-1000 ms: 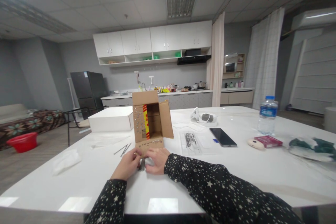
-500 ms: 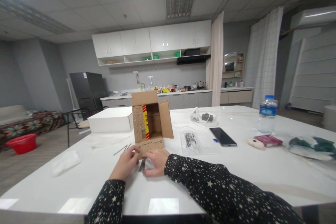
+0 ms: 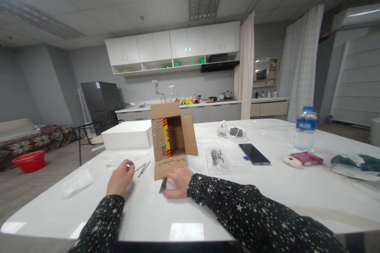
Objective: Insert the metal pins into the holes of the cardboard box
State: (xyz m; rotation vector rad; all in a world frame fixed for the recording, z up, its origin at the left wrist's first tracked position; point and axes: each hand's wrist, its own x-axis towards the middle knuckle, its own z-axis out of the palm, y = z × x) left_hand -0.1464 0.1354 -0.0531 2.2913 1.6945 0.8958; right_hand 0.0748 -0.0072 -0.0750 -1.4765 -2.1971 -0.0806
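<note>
2 hands point(image 3: 120, 177), 1 nail bundle point(image 3: 162, 185)

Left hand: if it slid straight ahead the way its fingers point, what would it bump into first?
Probably the loose nails lying just beyond the left hand. The cardboard box stands further right, though depth is hard to judge.

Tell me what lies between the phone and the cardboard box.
In the head view, a clear bag of dark nails lies between the phone and the box.
</note>
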